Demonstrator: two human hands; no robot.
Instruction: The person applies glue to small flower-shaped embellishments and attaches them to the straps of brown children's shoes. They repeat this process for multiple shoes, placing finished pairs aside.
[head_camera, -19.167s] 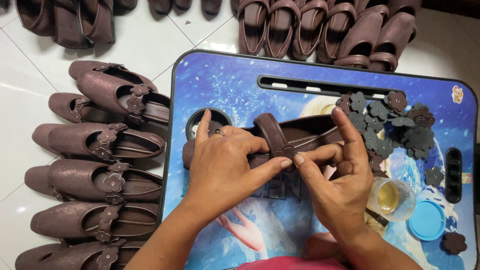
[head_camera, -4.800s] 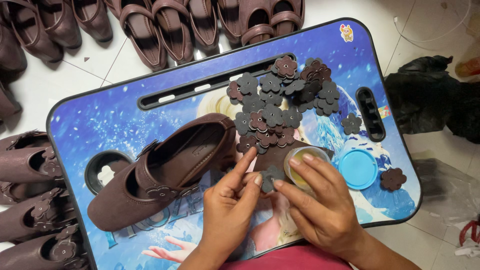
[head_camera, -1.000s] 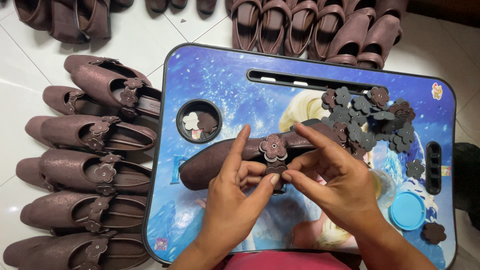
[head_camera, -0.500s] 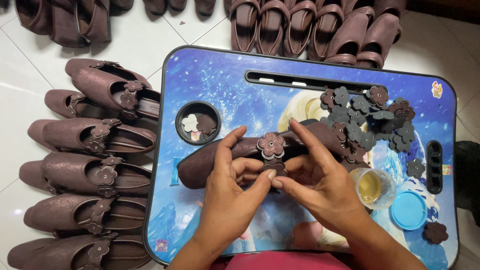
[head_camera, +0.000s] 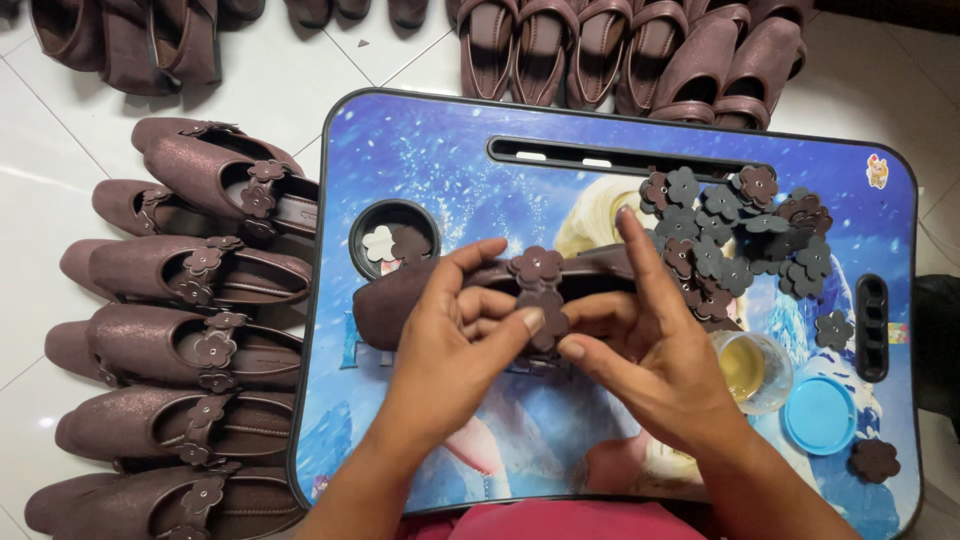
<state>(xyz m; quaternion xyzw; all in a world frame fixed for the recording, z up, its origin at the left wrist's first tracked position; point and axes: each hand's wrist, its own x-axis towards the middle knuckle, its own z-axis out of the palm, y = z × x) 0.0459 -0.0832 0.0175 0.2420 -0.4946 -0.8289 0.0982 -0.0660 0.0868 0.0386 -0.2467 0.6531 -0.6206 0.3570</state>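
This looks like a home workshop for shoe finishing. A white tiled floor (head_camera: 90, 120) carries rows of matching brown shoes (head_camera: 190, 275) at the left and top of the frame. A small printed lap table (head_camera: 420, 150) sits on it, holding a heap of cut flowers (head_camera: 740, 235), a glue cup (head_camera: 750, 370) and a blue lid (head_camera: 820, 415).

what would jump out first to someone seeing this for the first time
Both hands, left hand and right hand, press a brown flower onto a brown shoe in the middle of a bright blue tray. A heap of flower cutouts lies upper right, and finished shoes line the floor at left.
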